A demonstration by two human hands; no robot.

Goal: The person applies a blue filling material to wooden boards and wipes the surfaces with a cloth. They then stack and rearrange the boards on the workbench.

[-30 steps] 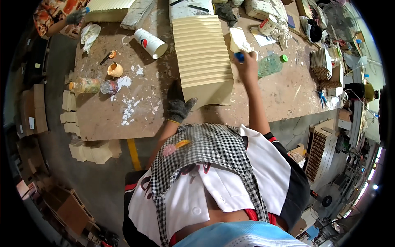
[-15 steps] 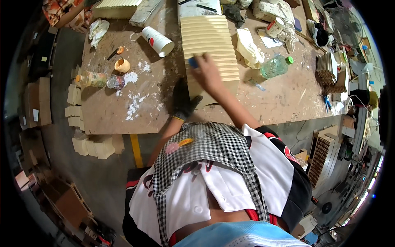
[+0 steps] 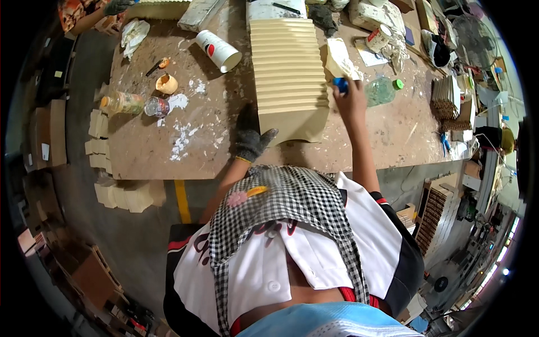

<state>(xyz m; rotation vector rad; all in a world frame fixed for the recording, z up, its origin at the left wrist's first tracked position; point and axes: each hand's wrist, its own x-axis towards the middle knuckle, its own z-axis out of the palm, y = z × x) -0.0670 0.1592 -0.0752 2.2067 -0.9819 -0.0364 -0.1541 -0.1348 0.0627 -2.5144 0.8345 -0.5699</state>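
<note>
A long row of cream-coloured boards [image 3: 289,70], overlapped like steps, lies in the middle of the table. Against its near left corner rests my left hand [image 3: 252,144] in a dark glove, thumb spread apart and fingers stretched along the side. My bare right hand [image 3: 351,104] is closed round a small blue object [image 3: 340,85], whose kind I cannot make out. That hand is to the right of the boards, just below a crumpled whitish cloth [image 3: 341,60]. Close on its right lies a clear bottle with a green cap [image 3: 382,91].
On the left lie a white paper cup [image 3: 219,51], an orange-tan broken cup [image 3: 167,84] and two plastic bottles [image 3: 126,103]. A tin [image 3: 378,38] stands at back right. At the far left, another person's gloved hand [image 3: 117,7] shows.
My right hand has moved right with the blue object, from the top of the boards to beside the cloth. My left hand stays at the near corner.
</note>
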